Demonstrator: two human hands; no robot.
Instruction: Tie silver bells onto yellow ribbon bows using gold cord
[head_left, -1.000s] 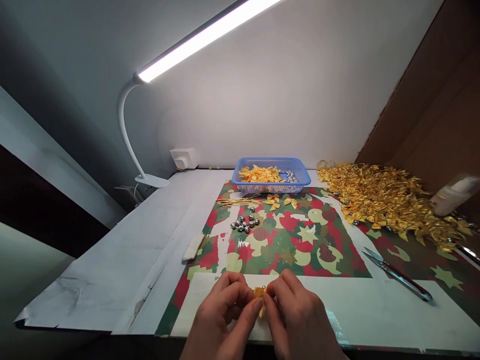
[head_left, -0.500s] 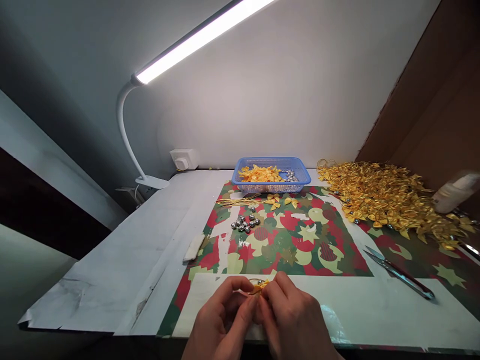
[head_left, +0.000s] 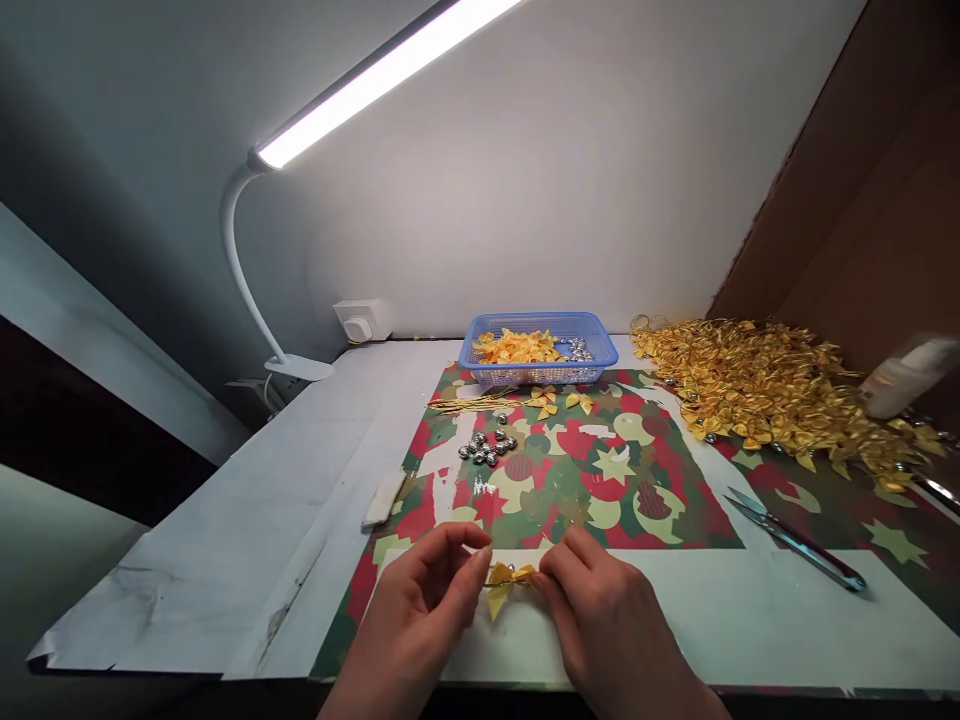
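Observation:
Between my two hands is a small yellow ribbon bow (head_left: 501, 590), held just above the white strip at the table's front edge. A bit of silver, which looks like a bell, shows at the top of its knot. My right hand (head_left: 611, 615) pinches the bow's right side between thumb and fingertips. On the other side, my left hand (head_left: 427, 595) has thumb and index finger pressed together at a thin gold cord by the bow; the fingertips partly hide the cord.
Silver bells (head_left: 487, 448) lie on the patterned sheet, with gold cords (head_left: 472, 404) and loose bows (head_left: 544, 402) behind. A blue basket (head_left: 536, 375) holds ribbon bows and bells. Finished-looking gold bows (head_left: 765, 390) are heaped right, near a bottle (head_left: 904, 380) and scissors-like snips (head_left: 802, 545). A lamp (head_left: 240, 260) stands left.
My hands have moved apart, the left going leftward and the right slightly rightward. The bow, mostly covered by fingers before, now shows between them. The view has shifted slightly.

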